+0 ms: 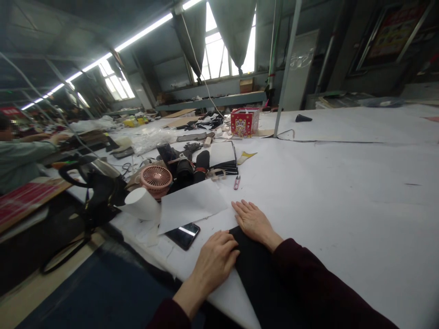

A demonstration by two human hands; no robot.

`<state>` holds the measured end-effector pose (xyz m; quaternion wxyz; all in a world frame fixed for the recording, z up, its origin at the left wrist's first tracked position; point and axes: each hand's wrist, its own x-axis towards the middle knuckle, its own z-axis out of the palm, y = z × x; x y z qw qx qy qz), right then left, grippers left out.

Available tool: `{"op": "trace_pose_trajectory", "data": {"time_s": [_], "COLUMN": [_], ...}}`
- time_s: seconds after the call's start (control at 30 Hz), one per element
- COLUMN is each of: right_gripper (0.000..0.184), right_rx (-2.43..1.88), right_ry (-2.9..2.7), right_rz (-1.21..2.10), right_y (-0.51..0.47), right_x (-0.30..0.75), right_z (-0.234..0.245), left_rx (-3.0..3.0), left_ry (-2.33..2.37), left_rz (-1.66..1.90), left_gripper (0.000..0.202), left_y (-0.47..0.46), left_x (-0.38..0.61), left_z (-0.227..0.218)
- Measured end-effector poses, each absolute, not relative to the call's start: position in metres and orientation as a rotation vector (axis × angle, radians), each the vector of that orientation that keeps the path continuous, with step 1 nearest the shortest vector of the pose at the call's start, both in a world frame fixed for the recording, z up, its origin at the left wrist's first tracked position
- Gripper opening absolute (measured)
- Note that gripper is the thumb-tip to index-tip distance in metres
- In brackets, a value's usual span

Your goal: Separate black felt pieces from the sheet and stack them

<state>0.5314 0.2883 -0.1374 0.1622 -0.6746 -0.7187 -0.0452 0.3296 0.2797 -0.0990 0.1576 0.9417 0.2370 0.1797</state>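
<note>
A piece of black fabric (259,274) lies on the white tabletop and runs toward my body at the bottom. My left hand (216,256) is at its left edge, fingers curled together and thumb against the cloth. Flat over the far end of the fabric rests my right hand (254,222), fingers stretched out toward the upper left. Left of my left hand is a dark phone (184,235), partly under a white sheet of paper (192,203). Small pink-handled thread snips (237,183) lie just beyond my right hand.
A pink fan (156,179), a white roll (141,203) and a kettle (103,167) stand to the left. Farther back are a stack of dark-edged sheets (223,156), a red box (244,122) and a pole (286,73). A person (20,160) works at far left.
</note>
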Motion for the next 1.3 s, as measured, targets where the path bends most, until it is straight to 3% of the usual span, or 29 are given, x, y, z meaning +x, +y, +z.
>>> {"op": "trace_pose_trajectory", "data": {"time_s": [0.1, 0.23, 0.63, 0.77, 0.87, 1.03, 1.3], "right_gripper": [0.05, 0.05, 0.05, 0.05, 0.049, 0.049, 0.049], "right_rx": [-1.916, -1.902, -1.902, -1.895, -1.888, -1.889, -1.887], "right_ry": [-2.053, -2.06, -2.031, -2.026, -2.031, -2.023, -2.013], "right_rz": [-0.132, -0.127, -0.137, -0.147, -0.147, -0.14, -0.138], "right_y": [0.289, 0.289, 0.288, 0.288, 0.288, 0.288, 0.288], "right_x": [0.532, 0.532, 0.532, 0.532, 0.532, 0.533, 0.533], "right_z": [-0.137, -0.139, -0.139, -0.138, -0.139, -0.141, -0.14], "left_rx": [2.404, 2.181, 1.882, 1.796, 1.825, 1.881, 1.82], "left_ry": [1.029, 1.275, 1.195, 1.226, 1.288, 1.197, 1.11], "left_rz": [0.638, 0.697, 0.696, 0.73, 0.754, 0.607, 0.529], "left_gripper": [0.006, 0.016, 0.044, 0.04, 0.048, 0.041, 0.048], "left_y": [0.287, 0.294, 0.29, 0.297, 0.299, 0.301, 0.308], "left_x": [0.35, 0.373, 0.36, 0.367, 0.375, 0.372, 0.361], "left_z": [-0.101, -0.114, -0.13, -0.126, -0.122, -0.124, -0.123]}}
